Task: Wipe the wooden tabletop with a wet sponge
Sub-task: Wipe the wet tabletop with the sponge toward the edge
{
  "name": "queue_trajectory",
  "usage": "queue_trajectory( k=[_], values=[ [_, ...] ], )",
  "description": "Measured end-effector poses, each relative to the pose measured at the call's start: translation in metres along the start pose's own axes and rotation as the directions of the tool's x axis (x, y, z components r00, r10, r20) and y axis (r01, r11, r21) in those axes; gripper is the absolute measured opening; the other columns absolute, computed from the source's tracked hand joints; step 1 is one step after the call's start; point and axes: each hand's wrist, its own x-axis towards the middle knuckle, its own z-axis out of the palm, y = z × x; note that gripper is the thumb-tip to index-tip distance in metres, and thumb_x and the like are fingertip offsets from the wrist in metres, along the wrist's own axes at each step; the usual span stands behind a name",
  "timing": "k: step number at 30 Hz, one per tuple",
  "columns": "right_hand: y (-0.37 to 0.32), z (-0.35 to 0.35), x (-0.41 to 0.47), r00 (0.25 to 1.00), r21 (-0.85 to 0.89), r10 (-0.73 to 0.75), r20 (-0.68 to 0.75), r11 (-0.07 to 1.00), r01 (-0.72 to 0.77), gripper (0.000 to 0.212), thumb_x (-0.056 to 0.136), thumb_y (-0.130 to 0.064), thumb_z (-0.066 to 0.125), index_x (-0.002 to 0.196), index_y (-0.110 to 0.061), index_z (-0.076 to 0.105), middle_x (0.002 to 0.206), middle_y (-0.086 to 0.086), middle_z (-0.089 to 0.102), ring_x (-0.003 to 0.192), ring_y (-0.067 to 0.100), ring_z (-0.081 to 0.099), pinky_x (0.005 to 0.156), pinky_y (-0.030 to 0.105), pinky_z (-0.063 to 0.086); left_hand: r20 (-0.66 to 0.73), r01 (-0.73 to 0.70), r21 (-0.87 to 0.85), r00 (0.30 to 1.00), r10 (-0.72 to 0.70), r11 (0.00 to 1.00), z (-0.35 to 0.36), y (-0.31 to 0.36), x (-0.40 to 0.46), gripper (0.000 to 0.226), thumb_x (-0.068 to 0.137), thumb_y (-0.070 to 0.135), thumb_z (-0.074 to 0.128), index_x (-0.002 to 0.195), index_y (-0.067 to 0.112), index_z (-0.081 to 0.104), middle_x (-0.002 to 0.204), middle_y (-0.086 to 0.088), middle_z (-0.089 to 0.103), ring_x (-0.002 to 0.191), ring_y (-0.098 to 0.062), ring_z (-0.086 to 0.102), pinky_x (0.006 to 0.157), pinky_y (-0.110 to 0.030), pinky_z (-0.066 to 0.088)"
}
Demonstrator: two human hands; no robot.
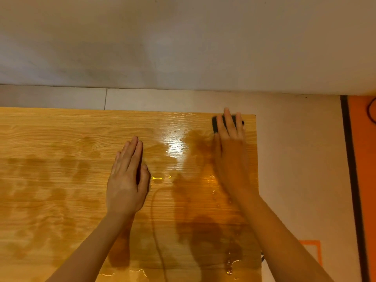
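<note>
A dark sponge (216, 123) is pressed flat-fingered by the right hand (231, 147) at the wet wooden tabletop's (61, 180) far corner. The left hand (127, 180) is laid flat, fingers straight.

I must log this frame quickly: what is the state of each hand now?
Left hand: open, flat on the tabletop, holding nothing.
Right hand: open, straight fingers pressing the dark sponge.

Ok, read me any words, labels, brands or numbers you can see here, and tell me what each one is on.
None: no text can be read anywhere.
Tabletop: wood grain and wet streaks only.
Sponge under the right hand: dark, no label showing.
Wall and floor: no text.
Orange outline on the floor: no lettering.
</note>
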Motion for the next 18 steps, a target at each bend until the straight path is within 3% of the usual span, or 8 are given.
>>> queue_trajectory(
  k=[5,9,13,18],
  values=[
    [-0.006,0.001,-0.091,0.998,-0.066,-0.037,0.049,0.997,0.040,0.050,0.101,-0.027,0.039,0.149,-0.019,0.029,0.159,0.005,0.018,0.148,0.028,0.007,0.122,0.042,0.006,-0.025,-0.008,0.032,1.000,0.009,0.999,0.001,0.002,0.001,0.056,0.101,0.020,0.042,0.155,0.007,0.034,0.165,-0.005,0.029,0.154,-0.019,0.023,0.126,-0.045,0.021],
    [-0.022,0.006,-0.006,0.997,-0.144,-0.030,0.075,0.989,0.041,0.047,0.104,-0.025,0.034,0.150,-0.018,0.025,0.160,0.007,0.012,0.148,0.029,0.000,0.122,0.049,0.006,-0.025,0.019,0.029,1.000,-0.018,0.999,0.001,0.001,0.002,0.057,0.100,0.021,0.041,0.156,0.008,0.034,0.165,-0.003,0.029,0.155,-0.017,0.021,0.128,-0.039,0.016],
    [-0.037,0.017,0.036,0.998,-0.112,0.032,0.050,0.993,-0.026,0.047,0.106,-0.025,0.025,0.152,-0.016,0.019,0.162,0.006,0.006,0.149,0.028,-0.003,0.122,0.045,0.006,0.015,0.019,0.008,1.000,-0.019,1.000,0.001,-0.001,0.002,0.058,0.102,0.023,0.040,0.158,0.011,0.030,0.166,0.000,0.025,0.156,-0.014,0.017,0.128,-0.037,0.012],
    [-0.040,0.022,-0.074,0.998,-0.050,-0.053,0.041,0.997,0.056,0.051,0.102,-0.020,0.038,0.149,-0.014,0.020,0.158,0.011,0.017,0.147,0.034,0.006,0.118,0.056,0.020,0.023,0.029,0.039,0.999,-0.030,0.999,0.001,0.002,0.004,0.057,0.103,0.022,0.037,0.158,0.010,0.027,0.166,-0.001,0.023,0.155,-0.014,0.015,0.128,-0.033,0.009]
  ],
)
